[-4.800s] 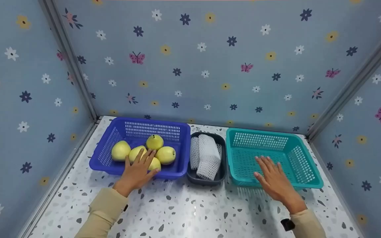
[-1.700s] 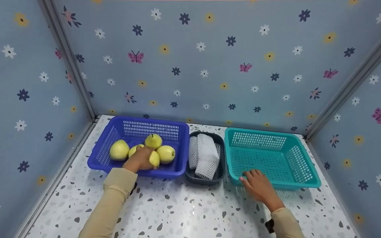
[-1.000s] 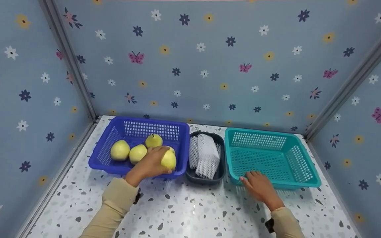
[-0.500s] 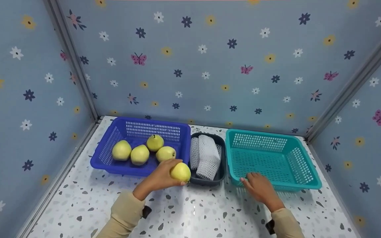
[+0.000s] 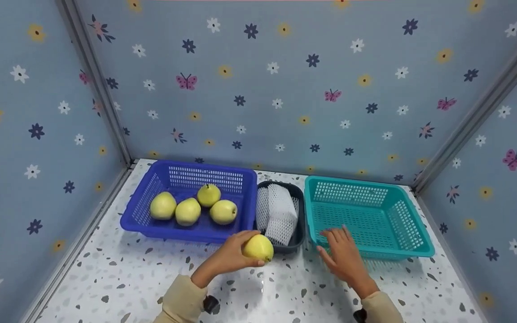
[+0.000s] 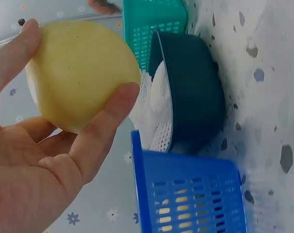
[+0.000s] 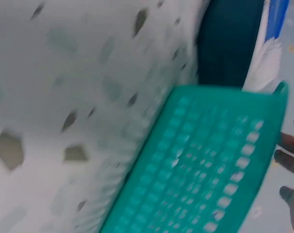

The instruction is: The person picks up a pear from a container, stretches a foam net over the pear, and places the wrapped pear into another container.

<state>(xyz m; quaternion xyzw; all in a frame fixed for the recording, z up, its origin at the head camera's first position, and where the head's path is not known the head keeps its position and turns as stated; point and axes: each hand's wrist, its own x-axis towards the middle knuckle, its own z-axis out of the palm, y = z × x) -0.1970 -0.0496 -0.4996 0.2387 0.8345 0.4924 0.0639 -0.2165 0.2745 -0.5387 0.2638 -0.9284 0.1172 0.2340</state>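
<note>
Head view: left fingers (image 5: 248, 234) clasping pear (image 5: 260, 248), part-hiding dark tub (image 6: 195, 92); right fingers (image 5: 338, 236) apart by teal basket (image 5: 352, 180).

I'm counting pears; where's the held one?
In the head view, the left hand holds the pear at lower center, by the front of the dark container.

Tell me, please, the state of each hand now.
Left hand: closed, holding a round yellow fruit.
Right hand: open, empty, near the rectangular turquoise plastic basket.

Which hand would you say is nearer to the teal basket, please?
Right. The right hand is by the near rim of the teal basket; the left hand, holding a yellow fruit, is farther off to its left.
</note>
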